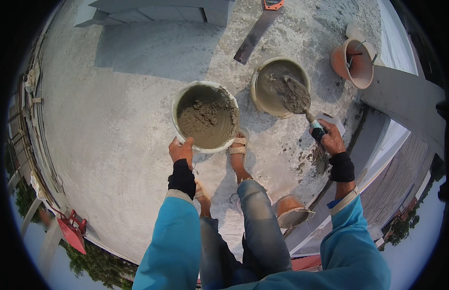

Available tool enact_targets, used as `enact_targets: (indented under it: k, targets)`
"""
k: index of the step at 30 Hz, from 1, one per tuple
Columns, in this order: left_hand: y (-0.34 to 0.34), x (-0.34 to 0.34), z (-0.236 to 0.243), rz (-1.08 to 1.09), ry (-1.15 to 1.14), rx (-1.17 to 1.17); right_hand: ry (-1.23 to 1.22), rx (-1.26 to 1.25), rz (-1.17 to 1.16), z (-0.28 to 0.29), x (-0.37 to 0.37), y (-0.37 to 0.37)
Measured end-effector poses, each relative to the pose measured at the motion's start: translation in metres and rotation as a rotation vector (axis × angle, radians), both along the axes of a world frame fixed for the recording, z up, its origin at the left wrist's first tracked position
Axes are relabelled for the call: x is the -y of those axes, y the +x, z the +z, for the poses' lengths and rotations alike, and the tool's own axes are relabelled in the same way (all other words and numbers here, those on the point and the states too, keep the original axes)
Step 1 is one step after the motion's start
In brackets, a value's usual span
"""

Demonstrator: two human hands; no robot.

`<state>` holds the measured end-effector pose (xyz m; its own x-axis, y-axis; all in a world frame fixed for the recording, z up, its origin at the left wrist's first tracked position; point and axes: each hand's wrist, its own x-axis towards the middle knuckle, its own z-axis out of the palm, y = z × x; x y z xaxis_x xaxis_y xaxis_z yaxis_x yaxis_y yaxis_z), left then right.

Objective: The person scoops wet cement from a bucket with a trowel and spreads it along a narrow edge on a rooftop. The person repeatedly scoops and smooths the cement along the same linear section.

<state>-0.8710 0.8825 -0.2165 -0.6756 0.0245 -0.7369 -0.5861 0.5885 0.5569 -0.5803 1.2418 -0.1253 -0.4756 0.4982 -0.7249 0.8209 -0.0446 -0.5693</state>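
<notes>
A grey concrete rooftop slab (pixel 113 121), rough and spattered with mortar, fills the view, with treetops and a lower roof showing past its edges. Nearest, the person's jeans and sandalled feet stand on the slab, and an orange pot (pixel 290 211) lies beside the right leg. A red tool (pixel 72 232) rests at the slab's near left edge.

The left hand (pixel 181 150), in a blue sleeve with a black cuff, is closed over the near rim of a white bucket (pixel 205 116), thumb on the rim; the bucket stands just ahead of the feet and holds thick grey mortar. The right hand (pixel 329 137) is wrapped tight around the handle of a trowel (pixel 294 94), whose mortar-loaded blade reaches over the rim of a second bucket (pixel 281 87). That bucket stands just right of the first, close but apart, with a thin layer of mortar inside.

Farther off, an orange bucket (pixel 352 63) lies tilted on its side near a low parapet wall (pixel 403 99). A hand saw (pixel 258 29) lies flat beyond the two buckets, and grey blocks (pixel 156 12) are stacked at the far edge.
</notes>
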Motion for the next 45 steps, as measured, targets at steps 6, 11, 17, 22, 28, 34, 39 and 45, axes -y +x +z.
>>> enact_targets:
  k: [6, 11, 17, 22, 28, 34, 39, 45]
  targets:
    - [0.012, 0.003, 0.039, 0.014, 0.134, -0.117, 0.402, -0.179, 0.724, 0.04, 0.107, -0.089]
    - [0.047, 0.048, 0.087, -0.049, 0.14, -0.274, 0.712, -0.039, 1.127, 0.016, 0.167, -0.175]
    - [0.108, 0.139, 0.111, 0.198, 0.023, -0.259, 0.123, 0.138, 1.488, 0.034, 0.255, -0.211]
    - [0.191, 0.275, 0.116, 0.331, 0.028, -0.166, -0.628, 0.422, 1.304, 0.037, 0.393, -0.177]
    - [0.278, 0.473, 0.149, 0.789, 0.094, -0.208, -0.59, 0.104, 1.504, 0.054, 0.601, -0.135]
    - [0.323, 0.604, 0.17, 1.195, 0.107, -0.214, 0.237, -0.337, 2.316, 0.122, 0.794, -0.175]
    - [0.36, 0.65, 0.157, 1.449, 0.078, -0.316, 0.548, -0.669, 2.583, 0.125, 0.949, -0.14]
    - [0.425, 0.688, 0.151, 1.888, 0.005, -0.236, 0.11, -0.51, 2.993, 0.119, 1.017, -0.069]
